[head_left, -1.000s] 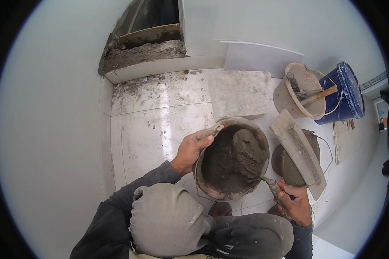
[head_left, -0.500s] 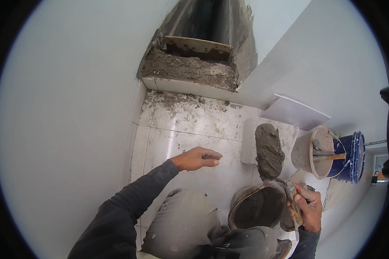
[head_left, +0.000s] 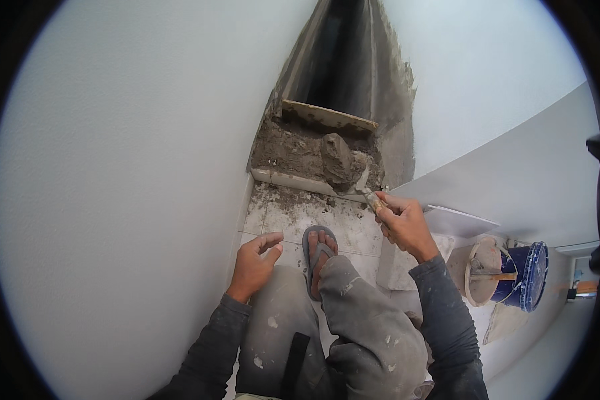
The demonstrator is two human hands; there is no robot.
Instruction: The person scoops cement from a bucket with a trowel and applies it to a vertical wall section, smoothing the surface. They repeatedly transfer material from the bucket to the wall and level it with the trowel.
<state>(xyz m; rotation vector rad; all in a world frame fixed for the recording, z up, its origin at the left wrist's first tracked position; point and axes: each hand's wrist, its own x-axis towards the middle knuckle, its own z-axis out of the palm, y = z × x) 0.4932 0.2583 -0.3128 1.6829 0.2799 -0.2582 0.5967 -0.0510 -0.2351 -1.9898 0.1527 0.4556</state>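
Note:
My right hand [head_left: 407, 225] grips the handle of a trowel [head_left: 372, 199], whose metal neck points up and left. At its front a thick lump of wet grey mortar [head_left: 337, 159] covers the blade and hides most of it. This lump is over the rough mortar bed [head_left: 283, 148] on the sill of the wall opening; whether it touches the bed I cannot tell. My left hand [head_left: 253, 268] is empty beside my left knee, thumb and fingers apart.
A thin board [head_left: 330, 117] stands behind the mortar bed. Crumbs of mortar litter the tiled floor [head_left: 360, 235] below the sill. To the right are a pale block [head_left: 395, 268], a white panel [head_left: 457, 221], a dirty bucket [head_left: 481, 273] and a blue bucket [head_left: 532, 277]. Walls close in both sides.
My right hand has swung the trowel up from beside the mortar basin to the sill, with the mortar lump. My left hand has come down and left. My knees and a sandalled foot have moved forward.

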